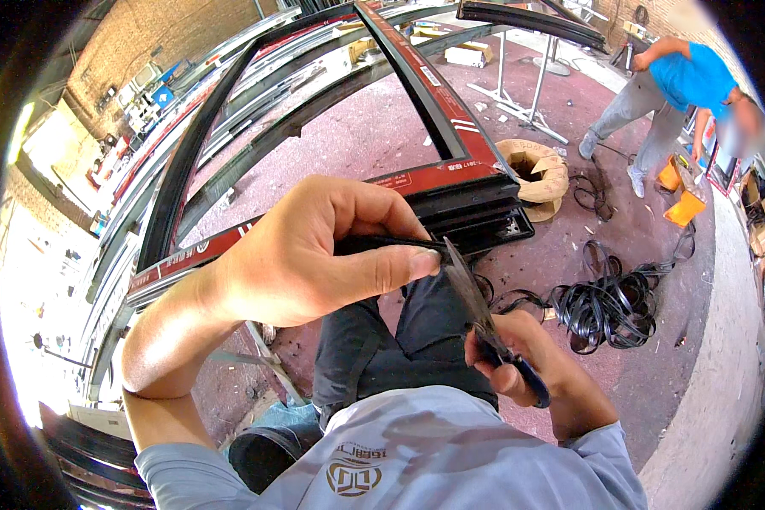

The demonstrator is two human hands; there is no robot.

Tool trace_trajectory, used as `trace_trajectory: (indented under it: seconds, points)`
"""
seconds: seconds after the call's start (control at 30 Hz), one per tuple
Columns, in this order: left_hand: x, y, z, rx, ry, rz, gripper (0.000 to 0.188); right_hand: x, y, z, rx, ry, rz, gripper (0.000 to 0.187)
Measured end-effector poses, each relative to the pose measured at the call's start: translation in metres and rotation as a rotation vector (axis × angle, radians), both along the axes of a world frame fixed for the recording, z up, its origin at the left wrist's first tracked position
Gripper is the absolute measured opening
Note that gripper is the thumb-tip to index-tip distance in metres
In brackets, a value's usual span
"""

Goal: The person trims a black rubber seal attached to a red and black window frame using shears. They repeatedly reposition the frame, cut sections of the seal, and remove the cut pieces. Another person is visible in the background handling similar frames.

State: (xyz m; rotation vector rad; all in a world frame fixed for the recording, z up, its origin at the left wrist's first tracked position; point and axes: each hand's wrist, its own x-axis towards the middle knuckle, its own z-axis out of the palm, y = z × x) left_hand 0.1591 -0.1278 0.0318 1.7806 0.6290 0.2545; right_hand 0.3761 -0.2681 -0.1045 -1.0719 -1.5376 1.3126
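Note:
My left hand is closed in a pinch on a black rubber strip, whose end shows between thumb and forefinger. Wrapped round the dark handles of a pair of scissors is my right hand. The scissor blades point up and away, with their tips beside my left thumb at the strip; whether they touch it I cannot tell. Just beyond both hands lies a dark metal window or door frame covered with red film. Its near right corner, with black grooved profiles, sits right above the scissors.
A tangled heap of black strip lies on the floor to the right. Behind the frame's corner stands a roll in brown paper. A person in a blue shirt bends at the far right, near orange pieces. Long profiles fill the left side.

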Motion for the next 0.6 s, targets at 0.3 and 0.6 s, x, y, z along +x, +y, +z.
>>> trace_trajectory:
  seconds: [0.3,0.6]
  points:
    - [0.0017,-0.0039,-0.0004,-0.001,-0.015,0.009,0.02,0.0009,-0.0002,0.001,-0.044,0.008,0.036,0.076]
    - [0.0012,-0.0045,0.0019,-0.038,0.013,0.025,0.02,-0.0031,0.0019,0.0026,-0.021,-0.052,-0.002,0.093]
